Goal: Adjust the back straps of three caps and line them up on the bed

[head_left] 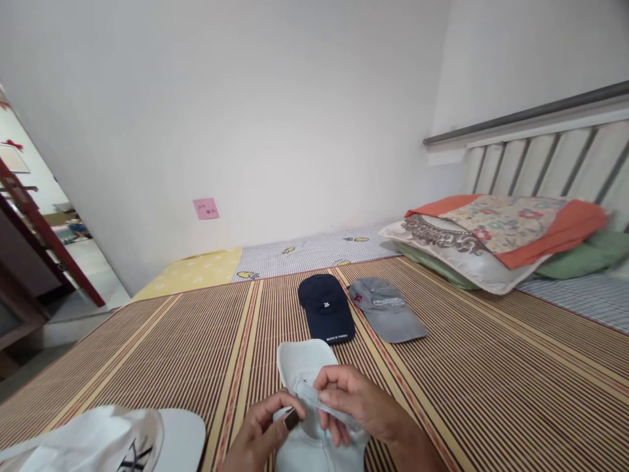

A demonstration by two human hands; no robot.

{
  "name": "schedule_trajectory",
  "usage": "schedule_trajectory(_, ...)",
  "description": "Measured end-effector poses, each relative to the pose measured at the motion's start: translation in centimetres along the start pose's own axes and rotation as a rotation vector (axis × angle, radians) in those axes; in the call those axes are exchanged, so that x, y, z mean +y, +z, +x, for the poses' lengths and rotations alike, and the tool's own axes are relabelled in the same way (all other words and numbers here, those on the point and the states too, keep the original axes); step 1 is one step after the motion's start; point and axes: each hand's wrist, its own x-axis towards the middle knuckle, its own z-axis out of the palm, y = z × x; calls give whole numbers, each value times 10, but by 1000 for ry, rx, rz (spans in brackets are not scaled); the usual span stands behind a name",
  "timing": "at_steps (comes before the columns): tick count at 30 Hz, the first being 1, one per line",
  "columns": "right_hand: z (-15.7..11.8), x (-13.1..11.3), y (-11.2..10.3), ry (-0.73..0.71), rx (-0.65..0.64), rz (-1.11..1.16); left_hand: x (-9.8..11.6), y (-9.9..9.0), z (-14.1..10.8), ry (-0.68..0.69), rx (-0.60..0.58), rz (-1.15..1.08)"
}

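Note:
A pale blue-white cap (305, 357) lies at the bottom centre on the striped mat, its brim pointing away and its back strap facing up. My right hand (356, 403) pinches the pale strap of this cap between thumb and fingers, with the other fingers curled beneath. On the left side of the cap, my left hand (268, 426) has its thumb and forefinger closed around a small dark brown piece. Just beyond are a navy cap (325, 308) and a grey cap (388, 309), side by side.
A white cap (179, 439) with black lettering is at the lower left on the striped mat (171, 347). Pillows (491, 242) are piled at the right by a radiator (555, 160). A wall bearing a pink note (206, 208) stands behind the bed.

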Motion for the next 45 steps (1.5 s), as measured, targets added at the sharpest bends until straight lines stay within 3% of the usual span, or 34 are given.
schedule_trajectory(6, 3, -4, 9, -12, -12, -37, -3, -2, -3, -94, 76, -73)
schedule_trajectory(12, 0, -8, 8, -56, 0, -40, -9, -14, -6, -55, 87, -127)
schedule_trajectory(17, -5, -16, 16, -19, -5, -76, -10, -21, -6, 30, 39, -54)
schedule_trajectory(21, -5, -19, 20, 8, 4, -95, -13, -22, -5, 15, 40, -70)
schedule_trajectory(26, -2, -18, 21, -22, 48, -96, -17, -22, -5, -33, 49, -119)
schedule_trajectory(45, -2, -20, 27, -2, 18, -193, -8, -11, -6, -48, 67, -143)
